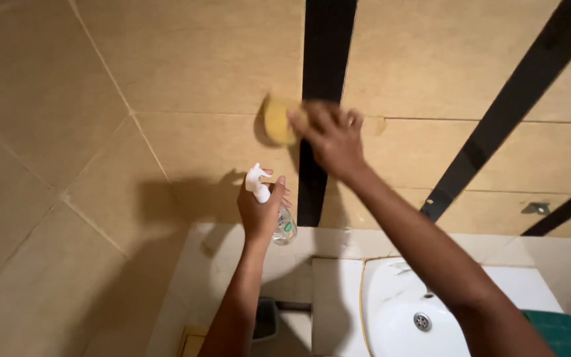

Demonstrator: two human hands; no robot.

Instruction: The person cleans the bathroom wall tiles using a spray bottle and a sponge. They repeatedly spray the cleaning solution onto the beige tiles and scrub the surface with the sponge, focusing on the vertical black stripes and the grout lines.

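Right hand (334,140) fingers pressing yellow sponge (278,121) on tile, left hand (261,210) gripping clear spray bottle (273,208), label perhaps green.

1. Beige wall tiles (186,59) carried vertical black strips (325,46).
2. A white sink (398,311) with a metal drain (421,321) sat below.
3. A green tiled patch (563,334) lay just beside the sink.

We see the sponge (279,121) pressed on the wall (193,66), above the spray bottle (279,218). The basin (404,311) sits lower right, below both.
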